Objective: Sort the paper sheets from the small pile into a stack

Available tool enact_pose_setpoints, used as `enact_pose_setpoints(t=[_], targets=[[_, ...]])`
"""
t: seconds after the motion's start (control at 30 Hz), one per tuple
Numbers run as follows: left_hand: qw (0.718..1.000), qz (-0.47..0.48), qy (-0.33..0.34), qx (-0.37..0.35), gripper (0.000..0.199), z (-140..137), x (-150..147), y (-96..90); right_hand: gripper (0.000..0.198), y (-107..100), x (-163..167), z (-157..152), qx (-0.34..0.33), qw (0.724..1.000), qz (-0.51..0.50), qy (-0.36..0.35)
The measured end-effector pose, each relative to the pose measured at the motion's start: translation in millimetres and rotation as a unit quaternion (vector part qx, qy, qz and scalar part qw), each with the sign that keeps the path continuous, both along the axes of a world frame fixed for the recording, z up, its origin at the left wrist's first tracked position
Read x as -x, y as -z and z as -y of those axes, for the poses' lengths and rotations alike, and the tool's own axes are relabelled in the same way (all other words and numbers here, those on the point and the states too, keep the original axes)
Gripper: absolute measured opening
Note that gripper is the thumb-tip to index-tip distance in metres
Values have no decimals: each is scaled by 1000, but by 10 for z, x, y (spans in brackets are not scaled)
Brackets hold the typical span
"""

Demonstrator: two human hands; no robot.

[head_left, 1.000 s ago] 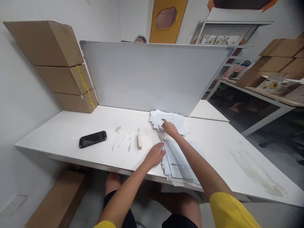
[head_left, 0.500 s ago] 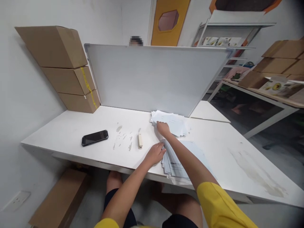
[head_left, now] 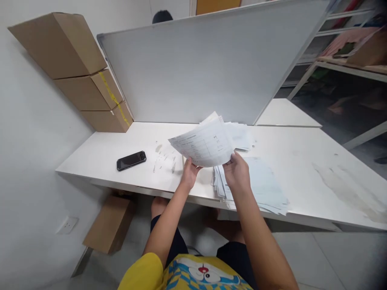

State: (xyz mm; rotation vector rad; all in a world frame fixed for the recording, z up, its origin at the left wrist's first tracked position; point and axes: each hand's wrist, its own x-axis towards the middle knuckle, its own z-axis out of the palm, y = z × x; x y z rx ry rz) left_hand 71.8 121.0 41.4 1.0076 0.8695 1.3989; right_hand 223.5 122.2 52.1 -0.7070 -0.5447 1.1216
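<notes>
Both hands hold up a printed sheet of paper (head_left: 202, 145) over the table; whether it is one sheet or more I cannot tell. My left hand (head_left: 190, 174) pinches its lower left edge, thumb on top. At the lower right corner, my right hand (head_left: 237, 171) grips it. Below my right hand lies a fanned pile of papers (head_left: 263, 185), reaching the table's front edge. A second paper stack (head_left: 240, 135) rests against the whiteboard's foot, partly covered by the raised sheet. The cream stapler seen earlier is almost wholly hidden behind the sheet and my left hand.
A black phone (head_left: 131, 160) lies left on the white table (head_left: 90, 161). Cardboard boxes (head_left: 90, 92) are stacked at the back left. The whiteboard (head_left: 196, 76) stands along the rear edge, a person's head (head_left: 162, 16) behind it. Another box (head_left: 109, 225) is on the floor.
The printed sheet has come up off the table into both hands. My right hand drew back from the rear stack; my left hand left the front pile. The view has tilted down.
</notes>
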Motion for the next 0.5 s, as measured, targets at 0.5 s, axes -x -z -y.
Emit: enact_pose_setpoints(t=[0.5], targets=[[977,-186,-97,31,31,697,382,56,26,317,-328,850,81,995,12,-61]])
